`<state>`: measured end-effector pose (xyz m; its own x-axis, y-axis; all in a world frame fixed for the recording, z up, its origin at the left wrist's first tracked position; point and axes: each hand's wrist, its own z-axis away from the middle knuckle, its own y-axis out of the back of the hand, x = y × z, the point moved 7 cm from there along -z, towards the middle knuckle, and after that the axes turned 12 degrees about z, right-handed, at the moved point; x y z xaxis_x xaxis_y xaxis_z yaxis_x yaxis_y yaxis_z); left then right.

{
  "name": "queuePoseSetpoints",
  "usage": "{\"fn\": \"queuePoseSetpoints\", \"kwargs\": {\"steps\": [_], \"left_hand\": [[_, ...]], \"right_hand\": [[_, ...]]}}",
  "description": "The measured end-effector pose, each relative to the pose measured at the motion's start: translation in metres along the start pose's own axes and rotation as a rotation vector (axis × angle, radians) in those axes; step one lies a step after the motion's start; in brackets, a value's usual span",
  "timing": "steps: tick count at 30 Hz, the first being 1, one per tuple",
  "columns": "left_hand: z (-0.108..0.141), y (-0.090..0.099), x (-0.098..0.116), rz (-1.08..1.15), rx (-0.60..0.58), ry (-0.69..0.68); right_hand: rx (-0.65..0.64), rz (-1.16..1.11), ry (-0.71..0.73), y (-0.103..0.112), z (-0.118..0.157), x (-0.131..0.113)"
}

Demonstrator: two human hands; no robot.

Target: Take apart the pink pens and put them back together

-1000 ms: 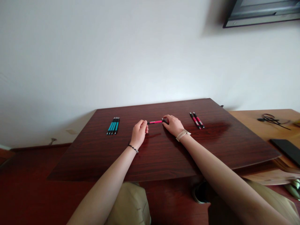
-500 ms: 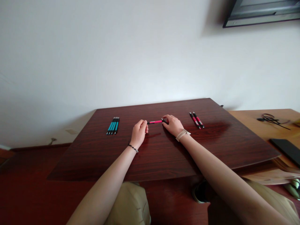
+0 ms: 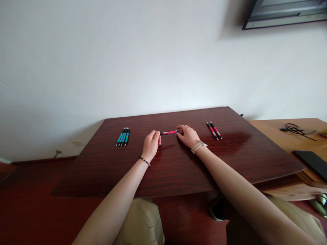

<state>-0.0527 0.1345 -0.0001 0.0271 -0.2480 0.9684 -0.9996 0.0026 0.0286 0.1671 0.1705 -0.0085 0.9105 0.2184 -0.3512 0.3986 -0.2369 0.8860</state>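
Note:
A pink pen (image 3: pixel 169 132) with black ends lies level between my two hands, a little above the tabletop, its shadow below. My left hand (image 3: pixel 151 143) is closed, with thumb and fingers pinching the pen's left end. At the other end, the thumb and fingers of my right hand (image 3: pixel 187 136) close on its dark tip, which they partly cover. Several teal pens (image 3: pixel 123 137) with black ends lie side by side to the left of my left hand. Two pink-and-black pens (image 3: pixel 214 131) lie slanted to the right of my right hand.
The dark red-brown wooden table (image 3: pixel 178 177) stands against a white wall (image 3: pixel 153 61). To the right, a lighter wooden surface (image 3: pixel 270 131) holds a black cable (image 3: pixel 293 129) and a flat black object (image 3: pixel 311 164). A wall-mounted screen (image 3: pixel 286 15) hangs at upper right.
The right fingers have shifted slightly at the pen's right end, and less of its dark part shows. The left hand and the pens on the table stay in place.

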Motion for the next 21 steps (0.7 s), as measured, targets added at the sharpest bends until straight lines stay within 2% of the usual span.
{"fn": "queuePoseSetpoints", "kwargs": {"steps": [3,7,13,21], "left_hand": [[0.0,0.0,0.0,-0.002,0.0,-0.004],[0.0,0.0,0.001,0.003,0.004,-0.008],[0.001,-0.001,0.005,0.024,0.008,-0.02],[0.004,-0.01,0.005,0.067,-0.064,-0.021]], "right_hand": [[0.071,-0.073,-0.01,0.007,-0.001,-0.001],[0.144,-0.294,0.037,0.02,0.0,-0.008],[-0.016,-0.467,0.149,0.022,0.008,-0.03],[-0.086,-0.554,0.158,0.019,0.014,-0.039]]}}
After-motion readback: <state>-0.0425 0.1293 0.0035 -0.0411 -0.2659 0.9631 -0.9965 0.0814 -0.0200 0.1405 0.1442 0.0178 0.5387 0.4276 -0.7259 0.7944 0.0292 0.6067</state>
